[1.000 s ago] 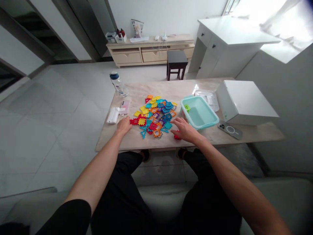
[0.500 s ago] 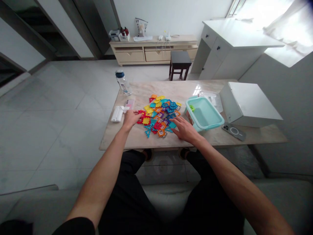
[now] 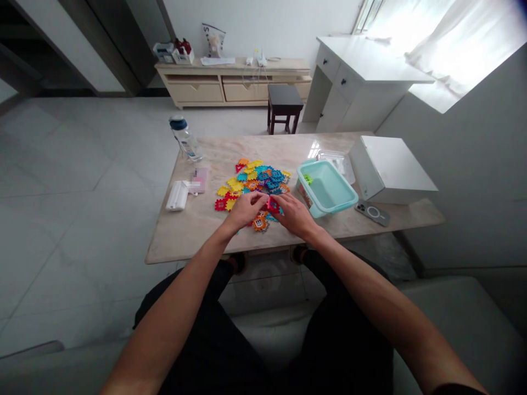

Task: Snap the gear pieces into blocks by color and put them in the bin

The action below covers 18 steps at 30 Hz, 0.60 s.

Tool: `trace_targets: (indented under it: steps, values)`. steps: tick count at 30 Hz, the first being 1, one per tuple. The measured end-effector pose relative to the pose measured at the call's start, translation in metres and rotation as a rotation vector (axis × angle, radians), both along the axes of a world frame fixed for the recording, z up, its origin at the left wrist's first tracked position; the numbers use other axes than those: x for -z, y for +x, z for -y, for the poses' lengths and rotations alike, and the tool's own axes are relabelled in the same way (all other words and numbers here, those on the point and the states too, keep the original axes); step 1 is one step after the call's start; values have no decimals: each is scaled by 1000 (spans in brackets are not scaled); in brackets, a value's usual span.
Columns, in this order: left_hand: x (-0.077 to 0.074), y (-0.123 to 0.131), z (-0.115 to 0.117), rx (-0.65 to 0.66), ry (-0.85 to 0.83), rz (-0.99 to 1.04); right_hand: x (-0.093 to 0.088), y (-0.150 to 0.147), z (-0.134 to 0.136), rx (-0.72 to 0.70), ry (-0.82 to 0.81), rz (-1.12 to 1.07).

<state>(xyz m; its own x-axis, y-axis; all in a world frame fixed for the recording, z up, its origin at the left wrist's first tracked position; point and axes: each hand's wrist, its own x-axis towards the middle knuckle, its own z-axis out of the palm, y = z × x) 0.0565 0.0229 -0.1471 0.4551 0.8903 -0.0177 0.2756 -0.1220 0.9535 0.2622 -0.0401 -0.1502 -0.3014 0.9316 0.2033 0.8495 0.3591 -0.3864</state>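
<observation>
A heap of flat interlocking plastic tiles [image 3: 253, 181] in red, yellow, blue and orange lies on the marble table [image 3: 197, 230]. Both hands meet over its near edge. My left hand [image 3: 244, 209] and my right hand [image 3: 293, 214] pinch a red tile [image 3: 272, 204] between their fingertips, just above the heap. A mint-green tub [image 3: 327, 189] stands right of the heap with one small green piece [image 3: 307, 179] inside.
A clear lid [image 3: 338, 163] and a white box [image 3: 389, 169] sit behind and right of the tub, a phone [image 3: 373, 213] near the front edge. At the left are a water bottle [image 3: 185, 138], a pink phone [image 3: 199, 180] and a white case [image 3: 177, 196]. A dark stool [image 3: 284, 104] stands beyond.
Both hands came in from the sides of the heap to its middle front and closed together on a red tile. The view shifted, so the table sits further left.
</observation>
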Motion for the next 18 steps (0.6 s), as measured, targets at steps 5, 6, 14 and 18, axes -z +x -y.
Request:
trace_targets:
  steps: [5, 6, 14, 18]
  values:
    - [8, -27, -26, -6, 142, -361, -7, 6, -1, 64, -176, 111]
    - [9, -35, -31, -23, 170, -431, -10, 10, -1, 98, -193, 119]
    - [33, -122, -53, -138, 199, -774, -20, 71, 8, 340, -103, 146]
    - [53, -135, -58, -87, 187, -888, -15, 77, 12, 327, -98, 188]
